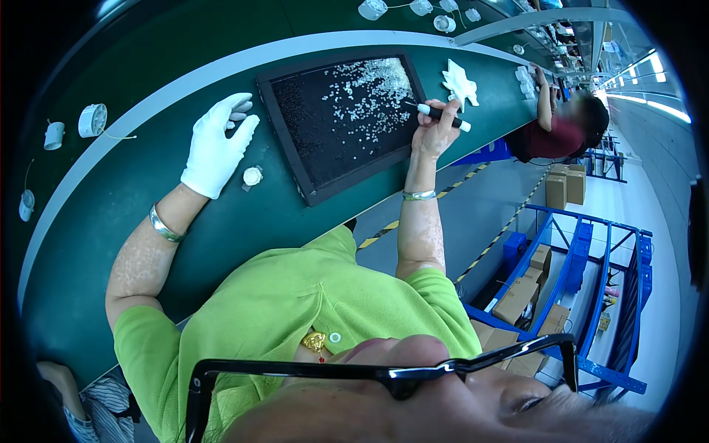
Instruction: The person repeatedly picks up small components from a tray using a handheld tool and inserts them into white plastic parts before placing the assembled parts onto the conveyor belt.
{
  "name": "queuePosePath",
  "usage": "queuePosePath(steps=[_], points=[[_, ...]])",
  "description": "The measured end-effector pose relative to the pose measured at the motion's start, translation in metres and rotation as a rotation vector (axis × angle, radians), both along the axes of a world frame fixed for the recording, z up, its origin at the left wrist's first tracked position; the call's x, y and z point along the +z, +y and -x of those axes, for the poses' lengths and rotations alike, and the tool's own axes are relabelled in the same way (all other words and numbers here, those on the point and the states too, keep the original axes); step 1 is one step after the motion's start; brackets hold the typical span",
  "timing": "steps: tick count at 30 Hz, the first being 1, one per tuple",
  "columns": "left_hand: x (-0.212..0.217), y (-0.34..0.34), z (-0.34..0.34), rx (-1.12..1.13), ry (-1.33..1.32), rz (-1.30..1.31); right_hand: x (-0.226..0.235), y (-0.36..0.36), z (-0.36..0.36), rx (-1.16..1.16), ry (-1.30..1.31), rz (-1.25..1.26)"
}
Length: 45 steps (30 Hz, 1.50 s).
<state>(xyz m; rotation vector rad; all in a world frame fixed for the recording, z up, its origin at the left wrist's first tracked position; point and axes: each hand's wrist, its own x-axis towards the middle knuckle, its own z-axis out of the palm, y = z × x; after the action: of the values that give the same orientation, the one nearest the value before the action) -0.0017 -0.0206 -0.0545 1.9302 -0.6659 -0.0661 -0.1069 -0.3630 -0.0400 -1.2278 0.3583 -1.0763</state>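
A shallow black tray [295, 159] lies on the green work surface. Many small white and clear pieces [369, 103] are scattered over its middle and far right part, while small dark pieces [288, 103] cover its left side. My bare right hand [436, 134], at the tray's right edge, grips a black pen-shaped tool [436, 114] with white ends; its thin tip points over the tray. To the left of the tray is my left hand [216, 148] in a white glove, thumb and fingers apart, nothing visible between them. Close by it sits a small white round part [252, 176].
Beyond the tray's right corner lies a crumpled white glove or cloth [460, 83]. White cylindrical parts with wires [92, 120] stand past the pale rail [221, 66]. A co-worker [561, 125] works farther right; another person's striped sleeve [107, 406] shows lower left. Blue shelving [583, 258] holds cartons.
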Motion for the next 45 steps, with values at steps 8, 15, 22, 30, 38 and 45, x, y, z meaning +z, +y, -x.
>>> queuePosePath(steps=[8,15,22,30,38,45], points=[[0.003,0.000,0.001,0.021,-0.005,0.007,-0.001,0.000,0.000,0.005,-0.042,-0.026],[0.003,0.000,0.000,0.013,-0.010,0.004,0.001,0.002,0.002,0.006,-0.040,-0.021],[0.003,-0.001,0.001,0.019,0.014,0.039,0.000,0.001,0.004,0.040,-0.071,-0.016],[0.045,-0.023,0.002,-0.043,-0.341,-0.039,-0.001,0.000,0.005,0.069,-0.127,-0.062],[0.060,-0.125,-0.089,-0.001,-0.418,-0.143,-0.001,-0.003,0.011,0.094,-0.156,-0.077],[0.021,-0.198,-0.160,0.133,-0.372,-0.426,0.002,0.001,0.005,0.082,-0.104,-0.031]])
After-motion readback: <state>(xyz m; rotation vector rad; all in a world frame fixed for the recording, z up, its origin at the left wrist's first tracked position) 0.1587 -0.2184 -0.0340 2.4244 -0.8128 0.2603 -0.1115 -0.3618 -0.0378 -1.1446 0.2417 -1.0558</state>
